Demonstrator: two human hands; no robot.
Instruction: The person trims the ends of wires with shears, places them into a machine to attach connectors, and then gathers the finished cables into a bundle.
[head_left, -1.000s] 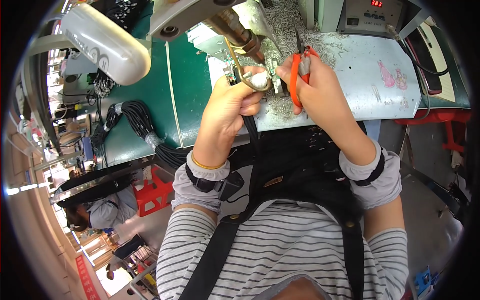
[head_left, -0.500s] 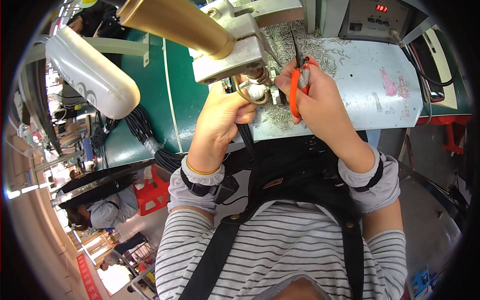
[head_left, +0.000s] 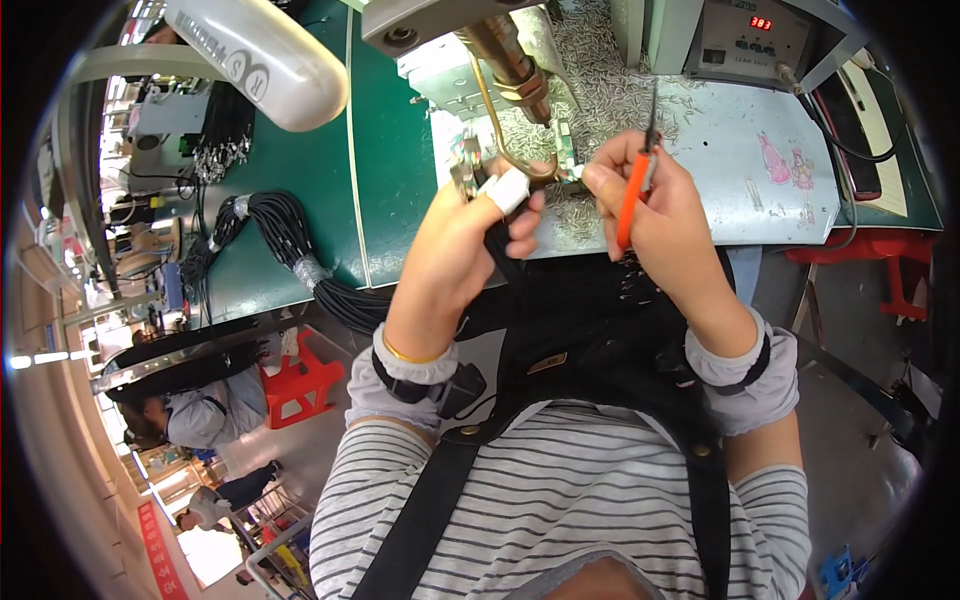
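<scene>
My left hand [head_left: 450,235], its thumb wrapped in white tape, is closed around black cables [head_left: 497,245] with small green circuit boards [head_left: 468,152] at their ends. My right hand [head_left: 660,200] keeps orange-handled scissors [head_left: 636,190] in the palm, the dark blades pointing away from me. The right thumb and forefinger meet close to a small upright green board [head_left: 565,148]; whether they pinch it I cannot tell. Above that board hangs a copper-coloured soldering tip [head_left: 522,85]. A bent brass tube [head_left: 488,105] curves down between my hands.
Small silvery metal pieces [head_left: 610,85] litter the worktop behind my hands. A control box [head_left: 750,40] with a red display stands at the far right. Bundled black cables [head_left: 290,240] lie on the green table to the left, below a white rounded lamp-like housing [head_left: 265,65].
The view has shifted, and the golden cylinder has left it. My hands are farther apart and sit lower relative to the soldering tip. The scissors have turned edge-on in my right hand.
</scene>
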